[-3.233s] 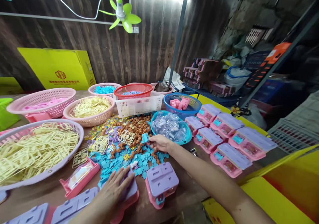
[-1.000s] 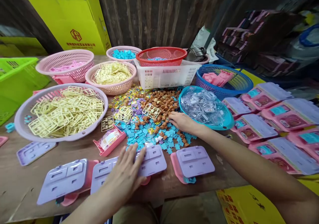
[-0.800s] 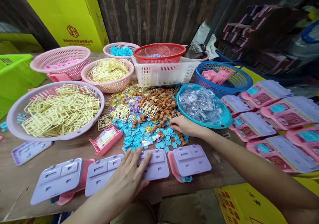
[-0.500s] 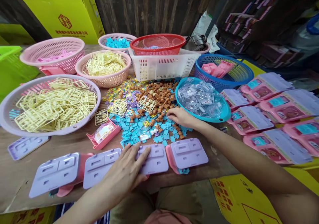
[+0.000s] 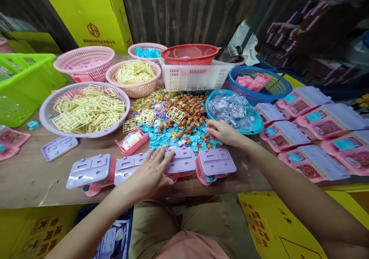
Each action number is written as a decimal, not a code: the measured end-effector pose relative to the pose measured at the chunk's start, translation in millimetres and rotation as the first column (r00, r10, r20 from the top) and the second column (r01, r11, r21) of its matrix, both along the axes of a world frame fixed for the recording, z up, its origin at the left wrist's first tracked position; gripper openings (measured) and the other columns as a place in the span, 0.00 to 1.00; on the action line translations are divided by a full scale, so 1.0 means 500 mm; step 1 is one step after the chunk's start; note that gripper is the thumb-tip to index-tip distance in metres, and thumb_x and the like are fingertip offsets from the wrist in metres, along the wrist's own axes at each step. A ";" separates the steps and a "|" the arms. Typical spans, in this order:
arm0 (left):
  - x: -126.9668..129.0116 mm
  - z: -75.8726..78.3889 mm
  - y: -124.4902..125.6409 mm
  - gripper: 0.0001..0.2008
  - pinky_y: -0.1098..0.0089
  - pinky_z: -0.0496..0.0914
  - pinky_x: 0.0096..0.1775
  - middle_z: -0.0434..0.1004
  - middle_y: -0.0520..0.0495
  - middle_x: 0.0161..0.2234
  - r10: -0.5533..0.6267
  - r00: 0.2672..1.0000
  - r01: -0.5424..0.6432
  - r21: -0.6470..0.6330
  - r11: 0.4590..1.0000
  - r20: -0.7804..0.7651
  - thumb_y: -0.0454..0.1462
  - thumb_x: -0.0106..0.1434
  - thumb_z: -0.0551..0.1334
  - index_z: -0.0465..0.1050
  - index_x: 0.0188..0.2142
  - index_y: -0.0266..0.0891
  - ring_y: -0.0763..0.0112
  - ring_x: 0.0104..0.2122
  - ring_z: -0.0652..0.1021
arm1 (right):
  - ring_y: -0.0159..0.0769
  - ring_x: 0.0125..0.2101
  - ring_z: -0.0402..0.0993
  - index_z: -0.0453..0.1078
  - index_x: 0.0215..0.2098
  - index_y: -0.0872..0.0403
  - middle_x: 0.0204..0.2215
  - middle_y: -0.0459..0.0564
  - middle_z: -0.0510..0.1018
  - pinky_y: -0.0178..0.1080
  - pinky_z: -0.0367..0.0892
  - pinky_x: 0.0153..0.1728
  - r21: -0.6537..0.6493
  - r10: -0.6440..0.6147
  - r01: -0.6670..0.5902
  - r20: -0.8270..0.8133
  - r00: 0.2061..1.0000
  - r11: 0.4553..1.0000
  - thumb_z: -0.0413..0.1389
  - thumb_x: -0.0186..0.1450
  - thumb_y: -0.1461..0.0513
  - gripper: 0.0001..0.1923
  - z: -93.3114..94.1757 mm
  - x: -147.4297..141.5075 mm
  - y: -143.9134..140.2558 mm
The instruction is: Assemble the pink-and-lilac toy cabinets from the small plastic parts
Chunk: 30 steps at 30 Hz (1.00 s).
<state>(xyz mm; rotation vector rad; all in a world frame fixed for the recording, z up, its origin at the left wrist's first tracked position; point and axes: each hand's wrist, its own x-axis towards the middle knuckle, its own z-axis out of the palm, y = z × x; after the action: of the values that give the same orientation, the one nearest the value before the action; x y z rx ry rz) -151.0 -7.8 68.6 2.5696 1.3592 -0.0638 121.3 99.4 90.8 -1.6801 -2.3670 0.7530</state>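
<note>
Behind baskets, yellow box (image 5: 95, 17), illegible print

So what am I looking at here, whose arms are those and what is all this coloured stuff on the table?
There is no machine here: a person wears a camera on the head, so you look down at that person's own arms. The left hand lies flat on a lilac plastic lid, one of a row of pink and lilac toy cases along the near edge of the brown wooden table. The right hand reaches into a loose pile of small blue plastic squares and little brown pieces; whether it grips one cannot be seen. Around them stand a wide pale basket of cream plastic frames, a turquoise dish of clear packets and finished pink cases at the right.
</note>
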 end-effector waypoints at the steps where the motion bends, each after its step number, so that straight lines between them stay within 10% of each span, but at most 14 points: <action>1: 0.010 -0.003 -0.004 0.34 0.49 0.53 0.57 0.52 0.29 0.61 0.009 1.000 -0.009 0.017 1.000 -0.011 0.43 0.60 0.59 0.48 0.62 0.35 0.47 0.61 0.54 | 0.29 0.21 0.67 0.65 0.32 0.55 0.19 0.43 0.71 0.30 0.59 0.24 -0.002 0.041 -0.041 0.084 0.996 0.999 0.46 0.63 0.65 0.07 -0.003 -0.001 0.002; 12: -0.014 -0.007 -0.011 0.24 0.49 0.59 0.54 0.64 0.35 0.54 -0.007 0.999 0.001 0.143 0.990 0.036 0.33 0.60 0.54 0.57 0.57 0.38 0.54 0.56 0.65 | 0.40 0.43 0.71 0.66 0.50 0.55 0.43 0.55 0.74 0.36 0.62 0.40 0.112 0.196 -0.243 0.324 0.926 0.964 0.50 0.62 0.67 0.17 -0.019 -0.072 0.033; 18: -0.056 0.032 0.112 0.12 0.63 0.70 0.40 0.74 0.38 0.39 0.179 0.983 -0.179 0.011 0.984 -0.032 0.28 0.59 0.52 0.71 0.39 0.33 0.61 0.38 0.76 | 0.38 0.37 0.72 0.71 0.42 0.51 0.41 0.51 0.73 0.35 0.62 0.35 -0.027 0.570 -0.593 0.314 0.759 0.805 0.56 0.59 0.65 0.12 -0.028 -0.210 0.025; 23: -0.032 0.007 0.178 0.05 0.67 0.69 0.35 0.77 0.42 0.28 0.152 0.984 -0.164 -0.138 0.977 -0.088 0.31 0.49 0.63 0.75 0.28 0.37 0.60 0.32 0.77 | 0.35 0.32 0.71 0.73 0.39 0.50 0.40 0.50 0.73 0.33 0.61 0.28 -0.114 0.736 -0.744 0.303 0.605 0.658 0.60 0.54 0.65 0.13 -0.054 -0.271 0.041; 30: -0.024 -0.007 0.208 0.07 0.69 0.65 0.30 0.76 0.40 0.26 0.164 0.982 -0.178 -0.153 0.972 -0.097 0.25 0.45 0.59 0.75 0.24 0.33 0.59 0.29 0.76 | 0.34 0.35 0.69 0.74 0.35 0.54 0.32 0.48 0.73 0.33 0.62 0.35 -0.051 0.743 -0.746 0.150 0.652 0.664 0.56 0.59 0.66 0.07 -0.056 -0.251 0.064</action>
<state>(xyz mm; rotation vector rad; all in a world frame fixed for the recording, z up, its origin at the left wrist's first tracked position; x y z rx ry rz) -163.0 96.1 65.1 2.3321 1.5331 -0.2439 -4.2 131.6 62.7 -0.6858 -3.1880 0.6927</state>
